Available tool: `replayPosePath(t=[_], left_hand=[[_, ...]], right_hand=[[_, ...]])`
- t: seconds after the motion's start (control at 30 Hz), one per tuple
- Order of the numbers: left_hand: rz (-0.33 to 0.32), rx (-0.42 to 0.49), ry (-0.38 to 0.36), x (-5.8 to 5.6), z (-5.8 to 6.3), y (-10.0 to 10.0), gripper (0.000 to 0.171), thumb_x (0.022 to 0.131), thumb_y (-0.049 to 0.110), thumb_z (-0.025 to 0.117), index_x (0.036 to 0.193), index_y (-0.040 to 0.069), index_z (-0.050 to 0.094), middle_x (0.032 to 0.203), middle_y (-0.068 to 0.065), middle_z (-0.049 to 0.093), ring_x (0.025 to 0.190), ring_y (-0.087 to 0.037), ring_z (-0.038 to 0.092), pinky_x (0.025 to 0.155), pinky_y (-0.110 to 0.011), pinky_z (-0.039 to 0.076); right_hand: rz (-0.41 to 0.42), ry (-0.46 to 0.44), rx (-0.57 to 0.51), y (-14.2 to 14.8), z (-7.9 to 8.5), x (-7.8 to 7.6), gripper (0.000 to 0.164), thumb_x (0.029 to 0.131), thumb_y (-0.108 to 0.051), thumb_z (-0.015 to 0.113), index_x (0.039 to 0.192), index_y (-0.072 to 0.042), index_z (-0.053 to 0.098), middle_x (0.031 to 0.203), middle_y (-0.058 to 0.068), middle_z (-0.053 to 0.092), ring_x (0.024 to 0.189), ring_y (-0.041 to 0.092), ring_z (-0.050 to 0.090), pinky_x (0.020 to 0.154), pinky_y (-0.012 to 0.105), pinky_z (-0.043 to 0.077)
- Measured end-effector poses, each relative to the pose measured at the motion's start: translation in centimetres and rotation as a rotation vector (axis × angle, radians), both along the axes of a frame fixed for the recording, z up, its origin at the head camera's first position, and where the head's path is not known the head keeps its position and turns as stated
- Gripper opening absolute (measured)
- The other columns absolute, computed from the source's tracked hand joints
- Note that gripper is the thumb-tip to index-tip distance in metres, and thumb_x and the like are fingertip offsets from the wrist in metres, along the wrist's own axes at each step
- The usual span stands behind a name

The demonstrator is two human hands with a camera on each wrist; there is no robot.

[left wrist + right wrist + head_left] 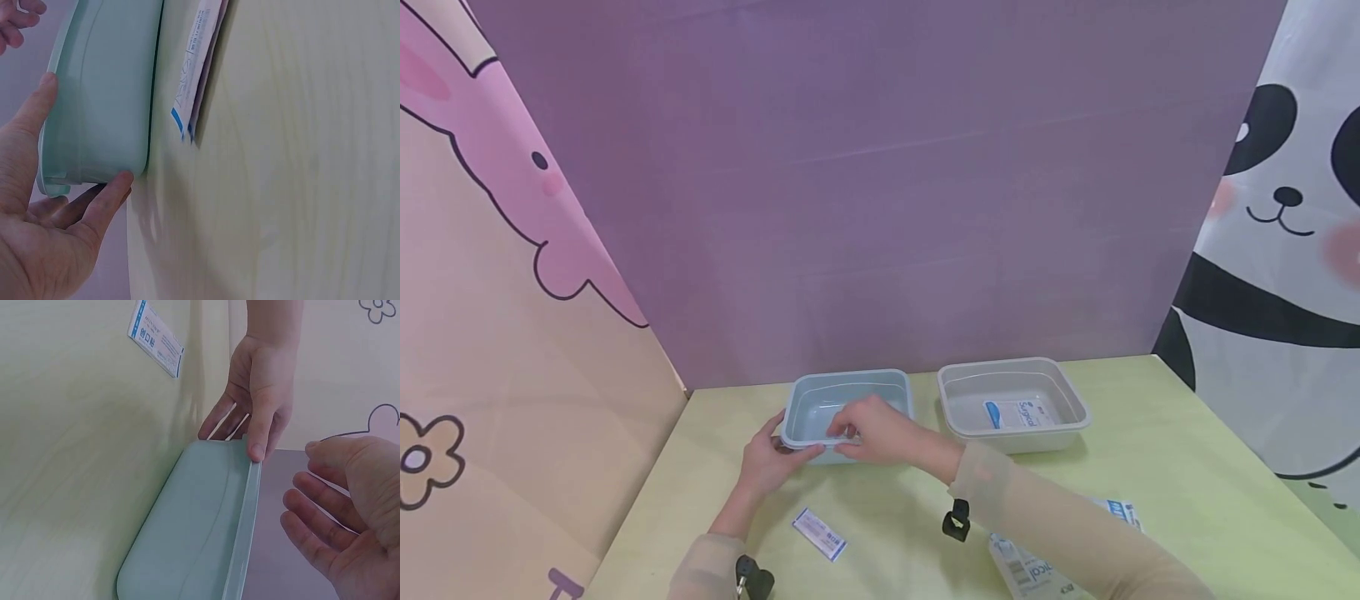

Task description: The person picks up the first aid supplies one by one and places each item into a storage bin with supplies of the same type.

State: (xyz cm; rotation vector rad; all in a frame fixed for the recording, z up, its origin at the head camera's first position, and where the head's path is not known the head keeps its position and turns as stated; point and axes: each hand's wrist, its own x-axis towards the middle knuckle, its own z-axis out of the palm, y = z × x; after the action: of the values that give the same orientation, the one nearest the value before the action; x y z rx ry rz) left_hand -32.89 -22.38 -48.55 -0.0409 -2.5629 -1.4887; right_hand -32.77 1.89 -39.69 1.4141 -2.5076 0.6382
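A light blue plastic bin (850, 383) stands near the back of the table. My left hand (767, 462) grips its left front corner, with the thumb along the rim and the other fingers against the side wall, as the left wrist view shows. Over the front rim is my right hand (876, 429). Its fingers (322, 503) are loosely bent with nothing between them in the right wrist view. In front of the bin lies a small white and blue adhesive-bandage packet (820, 534), seen edge-on as a thin packet (194, 69) in the left wrist view.
Right of the blue bin stands a grey bin (1015, 442) with a white and blue packet (1018, 414) marked "Surgical" inside. Another printed packet (1037, 575) lies at the front right, partly hidden under my right forearm. A purple panel (887, 208) rises behind the table.
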Motion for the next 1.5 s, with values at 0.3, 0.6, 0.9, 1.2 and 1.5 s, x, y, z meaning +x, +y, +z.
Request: replayPosePath(t=[0.3, 0.6, 0.9, 1.2, 1.5], left_hand=[[0.001, 0.005, 0.009, -0.3, 0.0, 0.0, 0.1, 0.08, 0.038, 0.095, 0.16, 0.005, 0.045, 0.126, -0.025, 0.075, 0.108, -0.029, 0.077, 0.077, -0.029, 0.06], [0.007, -0.008, 0.015, -0.1, 0.1, -0.1, 0.1, 0.078, 0.037, 0.096, 0.158, 0.003, 0.046, 0.124, -0.026, 0.075, 0.107, -0.031, 0.077, 0.077, -0.031, 0.061], [0.009, 0.013, 0.015, -0.1, 0.0, 0.0, 0.096, 0.081, 0.027, 0.095, 0.158, -0.001, 0.045, 0.129, -0.031, 0.072, 0.113, -0.038, 0.076, 0.083, -0.037, 0.064], [0.014, -0.007, 0.016, 0.1, 0.1, -0.2, 0.099, 0.08, 0.031, 0.096, 0.158, -0.002, 0.044, 0.124, -0.03, 0.074, 0.109, -0.035, 0.077, 0.081, -0.035, 0.063], [0.017, -0.025, 0.025, -0.1, 0.1, -0.1, 0.098, 0.078, 0.034, 0.096, 0.158, 0.005, 0.047, 0.114, -0.022, 0.078, 0.094, -0.021, 0.074, 0.066, -0.026, 0.055]], right_hand=[[0.033, 0.011, 0.003, -0.2, -0.5, 0.9, 0.013, 0.095, -0.012, 0.079, 0.107, -0.009, 0.081, 0.101, 0.002, 0.082, 0.086, 0.017, 0.076, 0.08, 0.018, 0.057], [0.038, 0.017, 0.019, -0.7, -1.0, 1.5, 0.015, 0.092, -0.013, 0.081, 0.107, -0.009, 0.08, 0.101, 0.002, 0.081, 0.087, 0.017, 0.076, 0.079, 0.014, 0.055], [0.032, -0.011, 0.05, -1.2, -1.8, 2.0, 0.02, 0.093, -0.018, 0.081, 0.112, -0.01, 0.081, 0.106, 0.001, 0.082, 0.09, 0.015, 0.076, 0.081, 0.015, 0.055], [0.038, -0.012, 0.071, -1.7, -2.6, 2.2, 0.02, 0.094, -0.02, 0.081, 0.111, -0.009, 0.08, 0.105, 0.001, 0.082, 0.09, 0.014, 0.076, 0.083, 0.015, 0.054], [0.062, -0.072, 0.065, -1.8, -3.6, 2.3, 0.018, 0.094, -0.018, 0.081, 0.11, -0.009, 0.08, 0.107, 0.003, 0.083, 0.091, 0.015, 0.077, 0.082, 0.01, 0.052]])
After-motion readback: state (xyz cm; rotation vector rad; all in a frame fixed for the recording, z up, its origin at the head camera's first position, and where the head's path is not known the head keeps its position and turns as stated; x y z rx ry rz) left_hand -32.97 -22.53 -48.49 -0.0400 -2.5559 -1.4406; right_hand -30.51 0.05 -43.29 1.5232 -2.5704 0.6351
